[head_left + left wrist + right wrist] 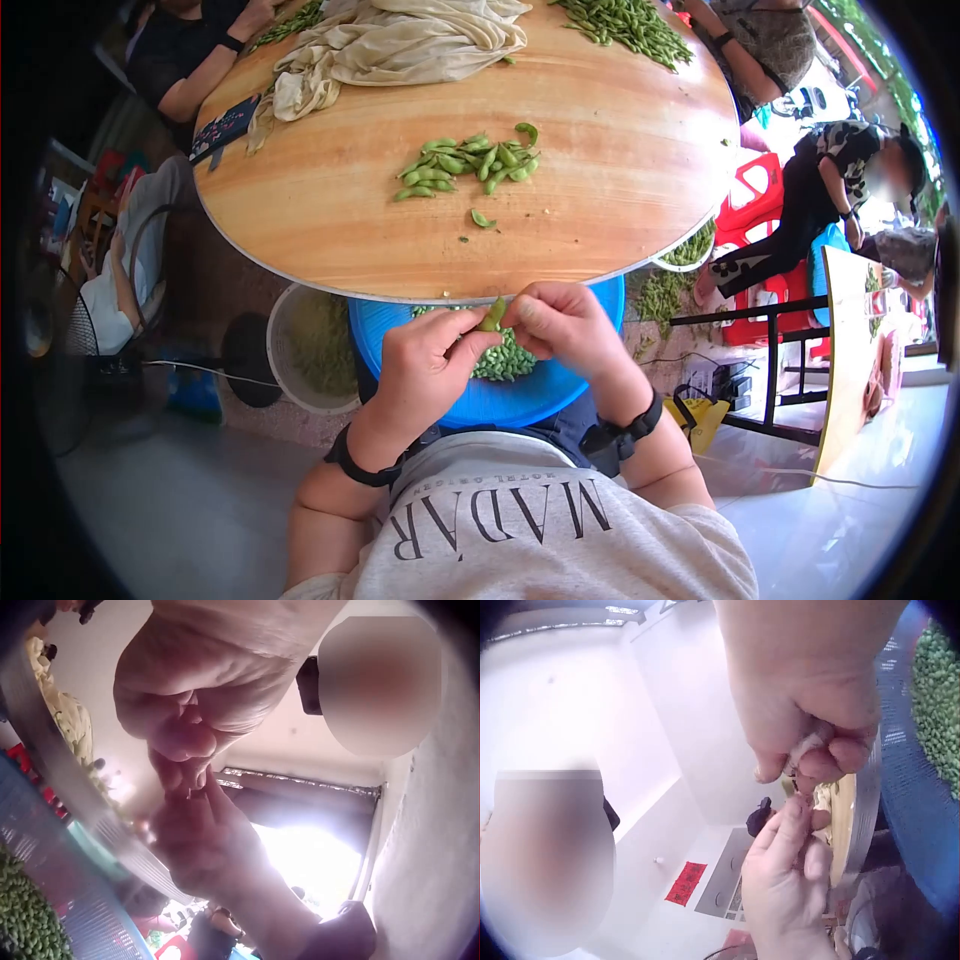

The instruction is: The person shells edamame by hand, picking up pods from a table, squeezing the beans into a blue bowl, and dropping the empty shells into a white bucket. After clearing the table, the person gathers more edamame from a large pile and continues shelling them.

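Observation:
A green bean pod (493, 315) is between the two hands, in front of the table edge. My left hand (425, 355) pinches it between thumb and index finger. My right hand (568, 330) has its thumb and fingertips at the pod's other side, fingers curled. Below both hands is a blue basket (480, 405) holding shelled green beans (507, 362). In the right wrist view my right hand (810, 712) meets my left hand (784, 877) at the fingertips. The left wrist view shows my left hand (202, 682) above my right hand (217, 847); the pod is hidden there.
On the round wooden table (330, 200) lie a small pile of pods (465, 165), a single pod (482, 219), a cream cloth (400, 45) and a larger pod heap (630, 30). A white basket (285, 370) stands at the left on the floor. Other people are around the table.

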`<act>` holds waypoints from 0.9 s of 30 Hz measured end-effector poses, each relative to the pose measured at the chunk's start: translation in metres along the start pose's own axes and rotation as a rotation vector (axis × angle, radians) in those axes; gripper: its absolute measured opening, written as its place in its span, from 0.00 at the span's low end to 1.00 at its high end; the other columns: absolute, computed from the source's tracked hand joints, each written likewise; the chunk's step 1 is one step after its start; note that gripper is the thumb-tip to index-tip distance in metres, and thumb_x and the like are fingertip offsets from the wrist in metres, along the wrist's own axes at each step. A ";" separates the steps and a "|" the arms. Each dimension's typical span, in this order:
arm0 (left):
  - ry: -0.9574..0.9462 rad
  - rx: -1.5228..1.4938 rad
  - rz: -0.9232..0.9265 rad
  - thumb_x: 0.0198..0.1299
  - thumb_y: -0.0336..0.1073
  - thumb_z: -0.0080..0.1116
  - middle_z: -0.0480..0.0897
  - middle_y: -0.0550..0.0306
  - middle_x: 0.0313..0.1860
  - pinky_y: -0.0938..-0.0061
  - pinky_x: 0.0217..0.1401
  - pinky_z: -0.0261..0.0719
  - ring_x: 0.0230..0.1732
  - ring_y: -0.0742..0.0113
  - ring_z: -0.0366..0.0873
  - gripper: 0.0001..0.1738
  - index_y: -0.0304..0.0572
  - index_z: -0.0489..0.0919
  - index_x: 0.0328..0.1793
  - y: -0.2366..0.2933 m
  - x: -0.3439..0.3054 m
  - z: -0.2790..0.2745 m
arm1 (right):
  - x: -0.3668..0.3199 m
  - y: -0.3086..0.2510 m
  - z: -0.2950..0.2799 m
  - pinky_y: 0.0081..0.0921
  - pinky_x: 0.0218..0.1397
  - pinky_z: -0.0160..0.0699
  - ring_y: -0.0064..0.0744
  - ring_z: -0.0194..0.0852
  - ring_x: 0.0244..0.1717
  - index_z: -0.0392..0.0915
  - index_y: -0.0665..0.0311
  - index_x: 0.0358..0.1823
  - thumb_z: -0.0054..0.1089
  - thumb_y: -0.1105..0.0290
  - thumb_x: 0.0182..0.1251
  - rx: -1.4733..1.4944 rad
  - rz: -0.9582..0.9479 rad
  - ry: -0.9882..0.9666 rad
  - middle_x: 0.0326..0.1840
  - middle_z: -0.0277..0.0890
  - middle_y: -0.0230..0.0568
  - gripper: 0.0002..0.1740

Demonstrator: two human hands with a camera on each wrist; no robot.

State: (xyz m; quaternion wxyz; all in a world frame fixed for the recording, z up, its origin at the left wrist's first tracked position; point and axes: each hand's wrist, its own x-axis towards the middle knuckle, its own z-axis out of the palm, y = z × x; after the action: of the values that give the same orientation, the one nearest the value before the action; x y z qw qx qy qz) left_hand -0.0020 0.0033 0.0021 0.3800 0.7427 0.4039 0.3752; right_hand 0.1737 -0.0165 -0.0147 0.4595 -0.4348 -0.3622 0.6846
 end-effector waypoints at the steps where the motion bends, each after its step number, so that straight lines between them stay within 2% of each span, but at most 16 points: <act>1: 0.018 0.019 0.037 0.44 0.27 0.65 0.79 0.49 0.25 0.71 0.25 0.73 0.24 0.55 0.77 0.11 0.34 0.79 0.36 -0.002 -0.002 0.003 | -0.003 0.003 0.005 0.11 0.15 0.51 0.12 0.55 0.14 0.74 0.67 0.27 0.53 0.58 0.66 -0.007 -0.006 0.003 0.16 0.64 0.26 0.17; 2: 0.036 0.036 0.074 0.44 0.26 0.65 0.79 0.48 0.25 0.71 0.25 0.73 0.24 0.55 0.77 0.11 0.34 0.79 0.36 -0.002 -0.005 0.005 | -0.004 0.006 0.008 0.11 0.15 0.51 0.12 0.55 0.14 0.74 0.67 0.27 0.53 0.58 0.66 0.011 -0.014 0.014 0.16 0.64 0.26 0.18; 5: 0.068 0.137 0.117 0.45 0.23 0.64 0.79 0.50 0.24 0.77 0.22 0.71 0.20 0.66 0.75 0.09 0.32 0.80 0.35 0.003 -0.010 0.008 | -0.006 0.007 0.016 0.12 0.15 0.50 0.12 0.53 0.14 0.74 0.67 0.27 0.51 0.57 0.67 0.037 -0.009 0.052 0.15 0.63 0.26 0.19; 14: 0.057 0.252 0.131 0.44 0.24 0.63 0.77 0.49 0.21 0.74 0.21 0.70 0.20 0.61 0.75 0.08 0.32 0.79 0.33 0.009 -0.016 0.008 | -0.014 0.007 0.022 0.12 0.17 0.52 0.12 0.55 0.17 0.71 0.66 0.30 0.47 0.56 0.69 -0.034 -0.048 0.039 0.17 0.61 0.25 0.19; 17: 0.022 0.220 0.087 0.46 0.27 0.61 0.76 0.47 0.22 0.65 0.25 0.72 0.24 0.50 0.75 0.05 0.35 0.77 0.30 0.011 -0.016 0.006 | -0.017 0.003 0.025 0.11 0.19 0.53 0.12 0.55 0.18 0.69 0.65 0.31 0.45 0.57 0.70 -0.063 -0.030 0.061 0.18 0.61 0.24 0.18; 20: 0.045 0.181 0.088 0.46 0.26 0.61 0.76 0.47 0.22 0.65 0.25 0.72 0.24 0.50 0.75 0.04 0.35 0.77 0.29 0.009 -0.017 0.006 | -0.017 0.006 0.018 0.11 0.19 0.54 0.12 0.55 0.18 0.69 0.65 0.31 0.44 0.57 0.71 -0.070 -0.035 -0.025 0.19 0.60 0.24 0.17; 23: 0.049 0.190 0.112 0.45 0.24 0.62 0.77 0.47 0.22 0.73 0.22 0.70 0.20 0.59 0.75 0.07 0.32 0.79 0.32 0.010 -0.018 0.006 | -0.018 0.007 0.018 0.11 0.19 0.54 0.12 0.55 0.18 0.69 0.64 0.31 0.43 0.58 0.71 -0.049 -0.038 -0.018 0.19 0.61 0.24 0.17; 27: 0.023 0.243 0.121 0.45 0.25 0.62 0.77 0.46 0.22 0.70 0.24 0.71 0.22 0.55 0.76 0.06 0.33 0.79 0.32 0.015 -0.018 0.006 | -0.017 0.009 0.021 0.11 0.17 0.53 0.12 0.54 0.16 0.70 0.65 0.31 0.43 0.58 0.71 0.025 -0.032 0.021 0.18 0.62 0.25 0.18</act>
State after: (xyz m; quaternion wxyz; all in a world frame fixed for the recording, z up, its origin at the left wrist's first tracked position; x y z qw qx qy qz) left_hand 0.0009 -0.0199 0.0077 0.2594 0.8020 0.4050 0.3542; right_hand 0.1549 -0.0374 -0.0110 0.4794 -0.4302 -0.3555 0.6772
